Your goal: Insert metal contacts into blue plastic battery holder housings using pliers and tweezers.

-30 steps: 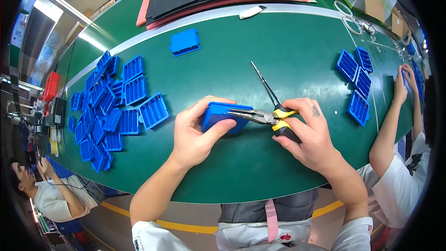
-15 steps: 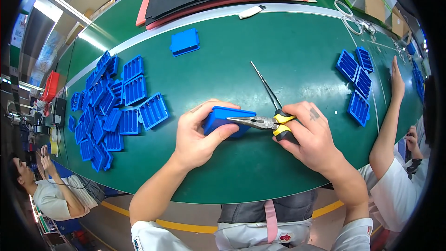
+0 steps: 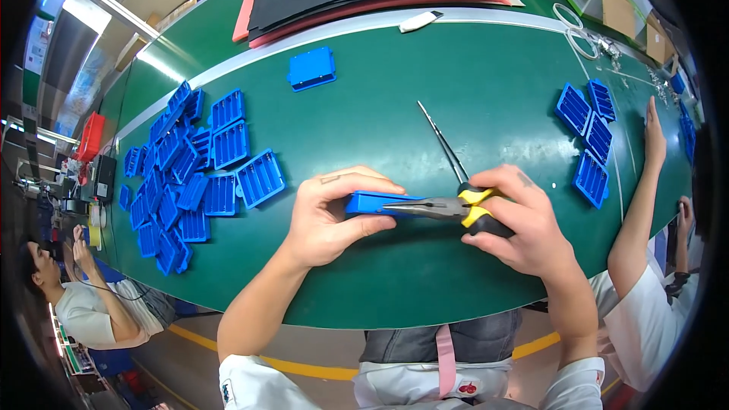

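Head view: at the centre of the frame, the left hand (image 3: pixel 330 216) is clamped around a blue plastic tray (image 3: pixel 373 202) held just above the green table (image 3: pixel 380 121). The right hand (image 3: pixel 524 220) is closed on the yellow-and-black handles of needle-nose pliers (image 3: pixel 444 207), whose tips meet the tray's edge. Tweezers (image 3: pixel 442 143) lie just above. Blue trays (image 3: pixel 190 175) are piled at the left.

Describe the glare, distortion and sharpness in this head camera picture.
Head view: fisheye bends the green table edge into an arc, with black corners around the round image; a bright glare streak lies on the table's far left; the left hand, blue case and pliers in the right hand are sharp; things at the rim look squeezed and softer.
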Motion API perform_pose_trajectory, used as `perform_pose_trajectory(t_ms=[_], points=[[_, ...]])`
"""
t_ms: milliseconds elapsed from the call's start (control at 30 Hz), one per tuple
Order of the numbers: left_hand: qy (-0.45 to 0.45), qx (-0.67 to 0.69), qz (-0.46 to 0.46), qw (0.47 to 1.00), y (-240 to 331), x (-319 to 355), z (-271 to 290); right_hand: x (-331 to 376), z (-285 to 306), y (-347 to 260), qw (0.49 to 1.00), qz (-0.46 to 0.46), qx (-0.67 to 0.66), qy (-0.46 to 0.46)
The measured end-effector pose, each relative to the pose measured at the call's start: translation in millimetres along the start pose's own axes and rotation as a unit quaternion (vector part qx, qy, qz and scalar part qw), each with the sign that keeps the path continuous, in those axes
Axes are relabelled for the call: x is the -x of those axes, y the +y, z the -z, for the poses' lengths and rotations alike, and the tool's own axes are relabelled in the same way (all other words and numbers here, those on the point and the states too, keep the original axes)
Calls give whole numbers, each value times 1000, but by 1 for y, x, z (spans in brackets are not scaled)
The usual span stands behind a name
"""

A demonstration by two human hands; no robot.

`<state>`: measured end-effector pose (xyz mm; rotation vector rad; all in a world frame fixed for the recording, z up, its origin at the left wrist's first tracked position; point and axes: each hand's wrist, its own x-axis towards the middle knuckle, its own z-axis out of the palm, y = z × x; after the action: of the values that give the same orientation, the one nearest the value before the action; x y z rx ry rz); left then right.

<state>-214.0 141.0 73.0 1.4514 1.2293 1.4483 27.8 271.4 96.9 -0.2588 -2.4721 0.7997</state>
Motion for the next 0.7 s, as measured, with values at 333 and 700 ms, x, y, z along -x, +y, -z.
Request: perform_pose_trajectory(t_ms=[333, 700], points=[[147, 124, 70, 979, 9, 13, -13, 32, -12, -12, 973, 57, 192, -112], [124, -483, -100, 861, 72, 117, -164, 114, -73, -143, 902, -172, -368, 147]])
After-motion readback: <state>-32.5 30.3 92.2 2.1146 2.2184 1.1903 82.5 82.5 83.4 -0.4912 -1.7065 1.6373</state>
